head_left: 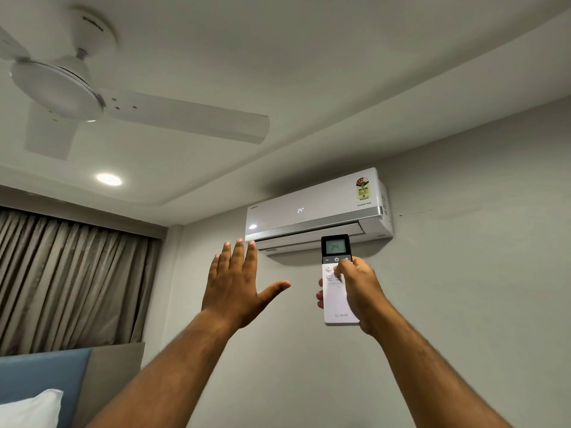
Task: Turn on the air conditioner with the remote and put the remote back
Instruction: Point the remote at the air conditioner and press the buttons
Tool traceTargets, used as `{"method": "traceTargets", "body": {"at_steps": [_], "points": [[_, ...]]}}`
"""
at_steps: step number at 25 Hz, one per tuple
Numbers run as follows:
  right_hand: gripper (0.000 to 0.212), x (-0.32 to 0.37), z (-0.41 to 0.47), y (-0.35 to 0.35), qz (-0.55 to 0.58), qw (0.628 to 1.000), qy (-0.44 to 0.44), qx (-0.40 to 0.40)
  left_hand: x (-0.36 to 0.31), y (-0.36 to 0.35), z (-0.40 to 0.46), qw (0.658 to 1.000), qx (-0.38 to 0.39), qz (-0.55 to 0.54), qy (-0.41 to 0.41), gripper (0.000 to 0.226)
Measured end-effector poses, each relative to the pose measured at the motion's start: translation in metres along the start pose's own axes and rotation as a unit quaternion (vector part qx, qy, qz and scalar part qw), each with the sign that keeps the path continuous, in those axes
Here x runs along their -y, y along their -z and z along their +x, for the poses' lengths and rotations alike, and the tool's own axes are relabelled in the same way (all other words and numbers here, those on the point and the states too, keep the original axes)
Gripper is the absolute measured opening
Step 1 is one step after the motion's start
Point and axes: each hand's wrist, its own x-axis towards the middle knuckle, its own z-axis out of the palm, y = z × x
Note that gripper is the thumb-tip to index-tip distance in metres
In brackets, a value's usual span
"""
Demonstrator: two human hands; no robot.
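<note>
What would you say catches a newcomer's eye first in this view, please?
Most striking are the two raised arms in the middle: the right hand grips a white remote whose screen reads 24, while the left hand is spread open beside it. Just above, the wall-mounted air conditioner also shows 24. At upper left, a white ceiling fan hangs from the ceiling.

2 bare forearms, no sleeves, left hand [234, 288] and right hand [360, 291] ungloved.
</note>
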Motion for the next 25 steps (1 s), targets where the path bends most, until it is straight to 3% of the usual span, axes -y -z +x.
{"method": "traceTargets", "body": {"at_steps": [12, 25], "points": [[0.022, 0.009, -0.007, 0.009, 0.005, 1.0, -0.006, -0.015, -0.019, 0.009, 0.002, 1.0, 0.006, 0.009, -0.01, 0.118], [0.017, -0.003, -0.023, -0.002, -0.027, 0.999, -0.028, -0.01, -0.022, 0.006, -0.012, 1.0, 0.019, -0.004, 0.002, 0.119]]}}
